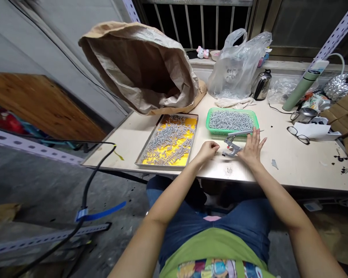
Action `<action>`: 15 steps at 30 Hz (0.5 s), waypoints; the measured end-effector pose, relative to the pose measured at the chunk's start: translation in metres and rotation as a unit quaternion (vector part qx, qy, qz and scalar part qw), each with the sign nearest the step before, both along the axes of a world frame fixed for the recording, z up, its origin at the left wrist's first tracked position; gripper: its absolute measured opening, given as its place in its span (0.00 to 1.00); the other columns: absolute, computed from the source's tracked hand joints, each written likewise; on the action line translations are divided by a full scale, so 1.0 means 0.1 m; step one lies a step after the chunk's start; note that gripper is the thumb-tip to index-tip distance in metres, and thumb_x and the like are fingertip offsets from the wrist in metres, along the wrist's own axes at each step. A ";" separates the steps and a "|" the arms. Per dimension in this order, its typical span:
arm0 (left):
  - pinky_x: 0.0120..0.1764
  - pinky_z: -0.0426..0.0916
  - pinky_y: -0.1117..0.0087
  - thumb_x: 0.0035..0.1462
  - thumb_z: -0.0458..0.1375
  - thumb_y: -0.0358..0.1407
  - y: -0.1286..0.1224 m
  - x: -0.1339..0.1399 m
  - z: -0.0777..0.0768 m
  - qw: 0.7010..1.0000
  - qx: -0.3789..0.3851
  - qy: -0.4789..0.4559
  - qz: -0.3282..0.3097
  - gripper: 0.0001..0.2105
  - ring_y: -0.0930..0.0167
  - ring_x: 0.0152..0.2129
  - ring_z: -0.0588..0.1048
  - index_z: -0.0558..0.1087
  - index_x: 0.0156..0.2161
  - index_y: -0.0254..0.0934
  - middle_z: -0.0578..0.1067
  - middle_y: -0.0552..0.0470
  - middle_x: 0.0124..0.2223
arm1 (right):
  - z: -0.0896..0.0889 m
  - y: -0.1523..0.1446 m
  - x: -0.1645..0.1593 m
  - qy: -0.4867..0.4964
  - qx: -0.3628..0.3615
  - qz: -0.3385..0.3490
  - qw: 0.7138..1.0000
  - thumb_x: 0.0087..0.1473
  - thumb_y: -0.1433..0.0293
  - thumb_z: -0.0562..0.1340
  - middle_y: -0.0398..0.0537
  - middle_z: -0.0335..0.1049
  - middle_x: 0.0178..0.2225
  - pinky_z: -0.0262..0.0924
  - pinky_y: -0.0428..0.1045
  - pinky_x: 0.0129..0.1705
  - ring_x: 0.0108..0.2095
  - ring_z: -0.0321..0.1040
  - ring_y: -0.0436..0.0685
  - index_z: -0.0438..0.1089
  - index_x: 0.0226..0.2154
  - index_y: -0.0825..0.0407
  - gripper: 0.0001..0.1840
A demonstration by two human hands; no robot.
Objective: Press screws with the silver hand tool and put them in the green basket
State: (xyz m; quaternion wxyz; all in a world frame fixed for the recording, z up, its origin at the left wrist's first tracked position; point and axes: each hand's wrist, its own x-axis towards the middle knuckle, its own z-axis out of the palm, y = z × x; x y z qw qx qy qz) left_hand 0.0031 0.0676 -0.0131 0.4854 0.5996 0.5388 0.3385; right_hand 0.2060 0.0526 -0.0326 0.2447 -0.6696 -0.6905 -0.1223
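My right hand [251,150] is at a grey plier-like hand tool [232,148] with a dark spring between its arms. The thumb presses on the lower arm and the fingers reach over the upper one, the outer fingers spread. To the left of the tool's jaws, my left hand [206,151] is closed in a pinch; whatever lies between its fingertips is too small to name. Just behind the tool stands a green plastic basket [208,122] full of small metal screw-like parts [231,119]. A shallow metal tray [138,159] with a yellow lining holds more such parts [169,135], left of my left hand.
A large open paper sack [145,69] leans behind the tray. At the back stand a clear plastic bag [234,73], a steel jug [262,85] and a green cylinder [301,90]. Glasses [299,135] and cardboard boxes [346,116] are at the right. A black cable [85,189] hangs at left.
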 end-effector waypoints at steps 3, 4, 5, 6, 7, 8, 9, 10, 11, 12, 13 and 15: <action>0.27 0.62 0.74 0.48 0.61 0.29 -0.08 0.06 0.00 0.988 -0.035 -0.145 0.037 0.05 0.77 0.19 0.67 0.68 0.29 0.33 0.69 0.57 0.22 | 0.02 -0.04 -0.04 -0.019 -0.004 0.023 1.000 0.52 0.45 0.52 0.72 0.36 0.67 0.22 0.77 0.61 0.68 0.27 0.71 0.54 0.56 0.62 0.42; 0.27 0.62 0.75 0.47 0.63 0.29 -0.11 0.08 -0.01 0.982 -0.037 -0.180 0.041 0.08 0.77 0.19 0.68 0.68 0.32 0.33 0.69 0.58 0.22 | 0.03 -0.05 -0.05 -0.024 -0.006 0.028 0.999 0.52 0.46 0.52 0.72 0.36 0.67 0.22 0.77 0.62 0.68 0.27 0.71 0.54 0.56 0.62 0.42; 0.27 0.62 0.75 0.45 0.65 0.29 -0.14 0.11 -0.02 0.977 -0.038 -0.205 0.042 0.12 0.78 0.19 0.68 0.68 0.36 0.33 0.70 0.59 0.22 | 0.04 -0.06 -0.06 -0.027 -0.008 0.032 0.999 0.53 0.46 0.52 0.73 0.36 0.67 0.22 0.77 0.62 0.68 0.27 0.71 0.55 0.56 0.63 0.41; 0.27 0.62 0.75 0.44 0.66 0.29 -0.16 0.13 -0.03 0.974 -0.038 -0.222 0.041 0.16 0.78 0.19 0.69 0.68 0.39 0.33 0.70 0.60 0.22 | 0.05 -0.07 -0.07 -0.029 -0.009 0.034 0.999 0.53 0.47 0.52 0.73 0.37 0.67 0.22 0.77 0.62 0.68 0.28 0.71 0.55 0.56 0.63 0.41; 0.28 0.62 0.76 0.43 0.67 0.29 -0.19 0.14 -0.05 0.971 -0.039 -0.231 0.039 0.20 0.78 0.19 0.69 0.67 0.43 0.33 0.70 0.61 0.22 | 0.05 -0.07 -0.08 -0.031 -0.011 0.035 0.999 0.54 0.48 0.52 0.73 0.37 0.67 0.22 0.77 0.62 0.68 0.28 0.70 0.55 0.56 0.63 0.40; 0.28 0.62 0.75 0.43 0.67 0.29 -0.20 0.15 -0.06 0.971 -0.040 -0.234 0.035 0.23 0.78 0.20 0.69 0.65 0.46 0.33 0.70 0.62 0.22 | 0.06 -0.08 -0.08 -0.031 -0.011 0.036 0.999 0.54 0.49 0.51 0.74 0.37 0.67 0.22 0.77 0.62 0.68 0.28 0.70 0.55 0.56 0.63 0.39; 0.28 0.62 0.75 0.43 0.67 0.29 -0.22 0.15 -0.07 0.971 -0.039 -0.233 0.033 0.26 0.78 0.20 0.69 0.64 0.48 0.33 0.70 0.62 0.22 | 0.06 -0.08 -0.09 -0.031 -0.011 0.036 0.999 0.55 0.49 0.51 0.73 0.37 0.67 0.21 0.77 0.62 0.68 0.28 0.70 0.55 0.56 0.63 0.38; 0.28 0.62 0.75 0.43 0.67 0.28 -0.23 0.15 -0.09 0.972 -0.037 -0.229 0.030 0.27 0.77 0.20 0.69 0.63 0.49 0.33 0.70 0.62 0.22 | 0.06 -0.09 -0.09 -0.031 -0.011 0.036 0.999 0.55 0.50 0.51 0.73 0.37 0.67 0.20 0.77 0.61 0.68 0.27 0.69 0.55 0.56 0.63 0.38; 0.29 0.62 0.75 0.43 0.66 0.28 -0.24 0.14 -0.10 0.974 -0.032 -0.223 0.025 0.28 0.77 0.21 0.70 0.62 0.51 0.33 0.70 0.63 0.23 | 0.06 -0.09 -0.10 -0.031 -0.010 0.037 0.999 0.56 0.50 0.51 0.73 0.37 0.67 0.19 0.77 0.61 0.68 0.27 0.69 0.55 0.56 0.63 0.37; 0.29 0.62 0.75 0.44 0.66 0.27 -0.24 0.13 -0.11 0.976 -0.025 -0.215 0.019 0.29 0.77 0.21 0.70 0.62 0.52 0.33 0.70 0.63 0.23 | 0.06 -0.09 -0.10 -0.032 -0.009 0.038 0.999 0.56 0.51 0.51 0.72 0.37 0.67 0.19 0.77 0.61 0.69 0.26 0.69 0.54 0.56 0.62 0.37; 0.30 0.62 0.75 0.44 0.65 0.27 -0.24 0.12 -0.12 0.978 -0.017 -0.206 0.012 0.30 0.77 0.22 0.70 0.61 0.53 0.33 0.70 0.62 0.23 | 0.06 -0.09 -0.11 -0.034 -0.008 0.040 0.999 0.56 0.51 0.51 0.71 0.37 0.67 0.18 0.77 0.61 0.69 0.26 0.69 0.54 0.56 0.62 0.36; 0.31 0.62 0.74 0.45 0.65 0.27 -0.25 0.10 -0.14 0.983 0.002 -0.184 -0.004 0.31 0.77 0.23 0.70 0.60 0.55 0.34 0.70 0.62 0.24 | 0.05 -0.10 -0.11 -0.041 -0.010 0.044 0.998 0.56 0.52 0.51 0.70 0.36 0.67 0.18 0.77 0.61 0.69 0.25 0.69 0.54 0.57 0.61 0.35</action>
